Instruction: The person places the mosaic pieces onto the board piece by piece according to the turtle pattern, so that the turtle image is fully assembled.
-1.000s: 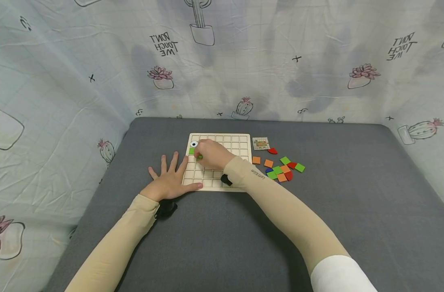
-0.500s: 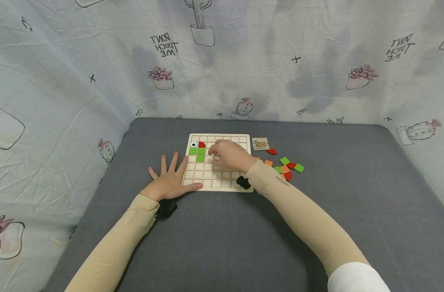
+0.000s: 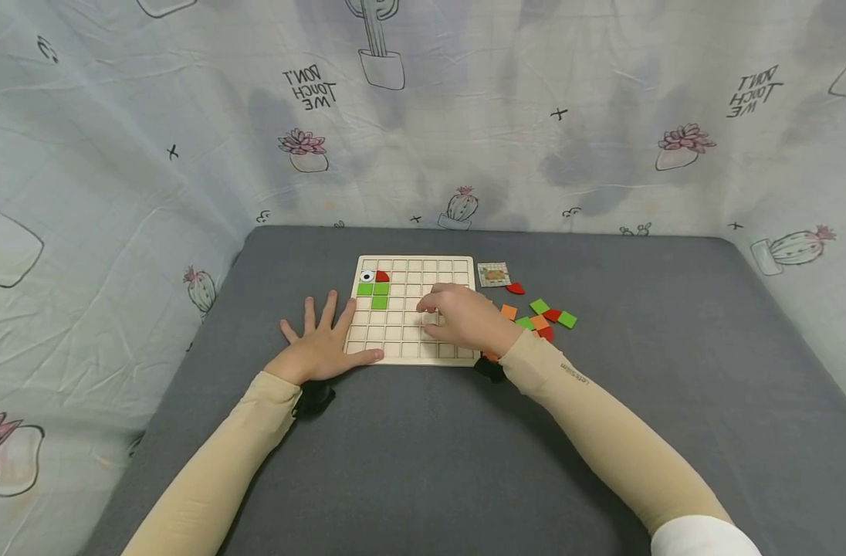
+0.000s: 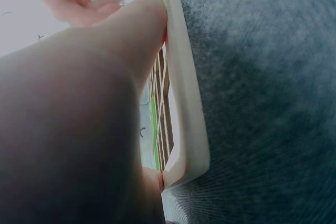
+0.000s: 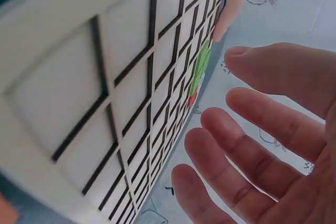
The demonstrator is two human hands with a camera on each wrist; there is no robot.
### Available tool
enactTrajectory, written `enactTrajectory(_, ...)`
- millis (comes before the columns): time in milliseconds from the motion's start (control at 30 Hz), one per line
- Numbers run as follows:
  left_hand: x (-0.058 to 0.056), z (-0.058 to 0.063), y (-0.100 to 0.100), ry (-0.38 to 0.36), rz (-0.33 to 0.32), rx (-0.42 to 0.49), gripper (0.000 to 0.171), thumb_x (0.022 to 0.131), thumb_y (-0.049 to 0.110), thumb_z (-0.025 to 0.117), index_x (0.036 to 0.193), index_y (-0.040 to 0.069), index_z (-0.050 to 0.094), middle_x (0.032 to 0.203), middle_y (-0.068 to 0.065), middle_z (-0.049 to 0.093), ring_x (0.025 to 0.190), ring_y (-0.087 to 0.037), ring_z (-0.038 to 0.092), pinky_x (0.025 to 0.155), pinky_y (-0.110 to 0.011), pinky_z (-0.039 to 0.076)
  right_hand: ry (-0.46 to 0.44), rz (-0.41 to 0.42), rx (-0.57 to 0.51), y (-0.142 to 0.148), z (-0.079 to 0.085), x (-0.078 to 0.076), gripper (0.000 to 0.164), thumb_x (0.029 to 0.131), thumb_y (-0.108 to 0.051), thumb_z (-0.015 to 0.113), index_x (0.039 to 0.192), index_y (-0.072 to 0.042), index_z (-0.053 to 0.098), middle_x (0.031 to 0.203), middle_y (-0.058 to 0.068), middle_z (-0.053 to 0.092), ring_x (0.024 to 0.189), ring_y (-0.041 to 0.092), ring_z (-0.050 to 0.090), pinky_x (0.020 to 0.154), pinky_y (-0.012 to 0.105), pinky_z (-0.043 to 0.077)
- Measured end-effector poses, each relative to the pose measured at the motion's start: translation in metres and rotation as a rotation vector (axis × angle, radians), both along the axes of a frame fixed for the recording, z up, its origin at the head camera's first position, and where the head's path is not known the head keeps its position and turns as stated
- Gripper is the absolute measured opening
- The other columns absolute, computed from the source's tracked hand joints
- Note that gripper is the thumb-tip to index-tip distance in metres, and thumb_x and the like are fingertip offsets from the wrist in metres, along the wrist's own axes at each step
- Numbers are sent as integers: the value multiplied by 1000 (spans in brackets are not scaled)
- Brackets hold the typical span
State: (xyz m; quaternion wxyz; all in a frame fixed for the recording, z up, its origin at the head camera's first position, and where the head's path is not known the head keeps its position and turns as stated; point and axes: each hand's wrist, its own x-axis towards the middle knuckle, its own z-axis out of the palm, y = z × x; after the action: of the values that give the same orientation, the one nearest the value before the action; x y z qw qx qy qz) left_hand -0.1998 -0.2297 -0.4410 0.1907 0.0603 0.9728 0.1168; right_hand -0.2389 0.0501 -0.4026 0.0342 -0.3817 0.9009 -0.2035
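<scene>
Wooden grid board (image 3: 398, 332): left grip (image 3: 319, 353) splayed wide at its edge; right grip (image 3: 465, 318) wide above, all five fingertips (image 5: 239, 96) only in right-wrist view.

Curtained-off booth: cactus-print cloth (image 3: 506, 116) behind and beside grey table (image 3: 423, 455).

pale gridded board (image 3: 398, 326) lies flat, left hand (image 3: 320, 351) touching its left end, right hand (image 3: 462, 316) hovering over the right half. eye tile (image 3: 367, 276), red tile (image 3: 382, 276) and three green squares (image 3: 380, 303) sit together near the far left corner, loose tiles (image 3: 539, 322) scattered off the right side.
</scene>
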Motion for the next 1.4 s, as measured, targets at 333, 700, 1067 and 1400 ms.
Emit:
enactTrajectory(333,0,0,0,2,-5,8,119,86,89,48,169,21,-3,174,-21,-16,154,-56,-22,104,-90,-10,13,-13,-40,23,-4,16,25,92,-13,78,115,-4,78,110,10,72,91,22,67,79,34,57)
enactTrajectory(700,-2,1,-1,0,-11,3,120,86,89,48,169,19,-3,174,-20,-16,154,-56,-22,104,-90,-9,4,-84,-40,54,-1,24,28,90,-15,81,117,-7,78,111,9,71,85,20,64,66,29,52)
enactTrajectory(1067,-1,-1,-1,9,-10,8,120,86,90,48,169,20,-2,174,-20,-15,154,-56,-22,104,-90,-10,-2,-187,-30,94,3,12,35,92,-14,80,125,-2,74,127,19,68,95,30,71,77,43,58)
enactTrajectory(1400,1,0,0,10,-8,21,120,86,88,49,170,19,-1,174,-21,-15,154,-56,-21,104,-90,-10,-26,-266,-25,113,6,-5,33,93,-13,78,124,-2,74,122,18,67,97,31,67,80,47,57)
